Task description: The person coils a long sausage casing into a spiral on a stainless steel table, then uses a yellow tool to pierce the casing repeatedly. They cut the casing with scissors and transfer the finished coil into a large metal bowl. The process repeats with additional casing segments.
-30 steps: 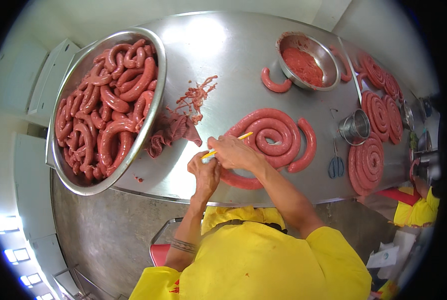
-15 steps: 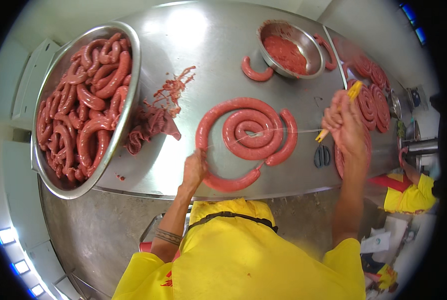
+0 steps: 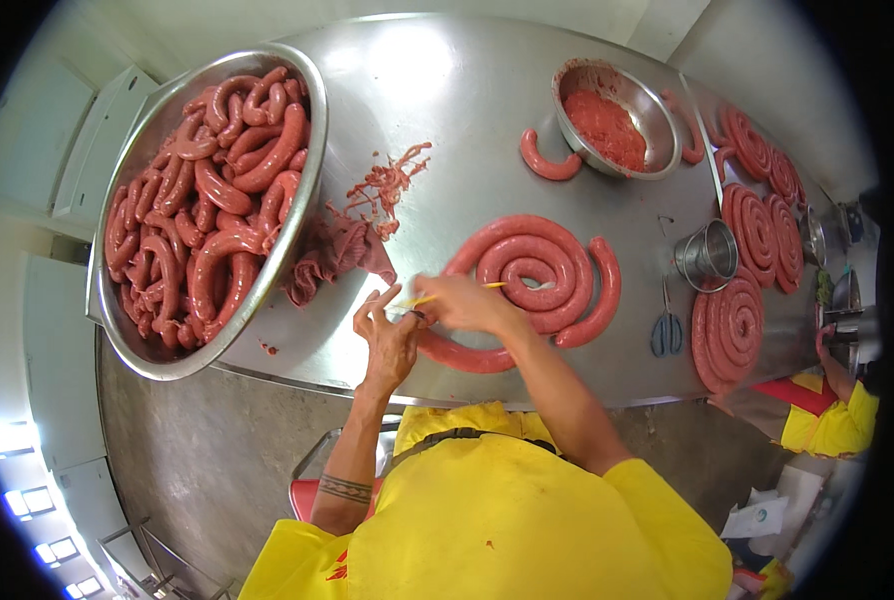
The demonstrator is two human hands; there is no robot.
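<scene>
See sausage coil (image 3: 525, 247) lying flat on bench (image 3: 457, 150), outer length curving round its near side toward both hands. Gripping yellow stick (image 3: 422, 299) in right hand (image 3: 460, 303) at coil's left edge: fingers curled round it, tips hidden. Holding left hand (image 3: 387, 345) just left of coil, index raised, other fingers bent; can't tell whether pinching anything. Relative to coil: curved sausage piece (image 3: 595, 300) just right, blue-handled scissors (image 3: 666, 335) and metal cup (image 3: 707, 255) farther right, steel bowl (image 3: 662, 120) of red mince (image 3: 604, 128) beyond and right, crumpled red cloth (image 3: 342, 260) left, big steel tub (image 3: 167, 372) heaped with links (image 3: 212, 240) well left.
</scene>
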